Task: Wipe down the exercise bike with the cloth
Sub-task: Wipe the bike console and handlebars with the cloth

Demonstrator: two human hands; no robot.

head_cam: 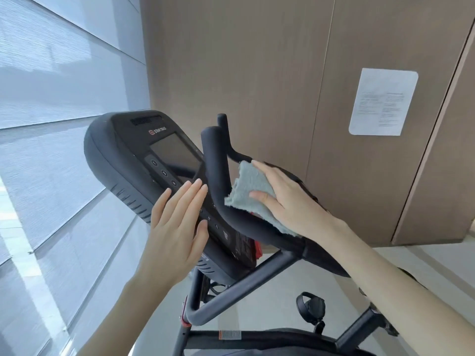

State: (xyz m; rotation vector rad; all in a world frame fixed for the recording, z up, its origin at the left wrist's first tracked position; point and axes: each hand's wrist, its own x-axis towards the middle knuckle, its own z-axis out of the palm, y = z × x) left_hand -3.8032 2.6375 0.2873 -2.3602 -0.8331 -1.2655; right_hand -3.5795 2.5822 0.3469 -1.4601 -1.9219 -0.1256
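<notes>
The black exercise bike fills the middle of the head view, with its console (123, 150) tilted to the left and its padded handlebar (216, 160) curving up beside the screen. My right hand (290, 199) lies flat with straight fingers on a grey-blue cloth (246, 186), pressing it against the handlebar's right side. My left hand (177, 224) is held flat with straight fingers against the lower part of the console, near its buttons.
The bike's frame tube (239, 286) and a pedal (311, 309) show below. A window with pale blinds (59, 124) is at the left. Brown wall panels with a paper notice (383, 101) stand behind.
</notes>
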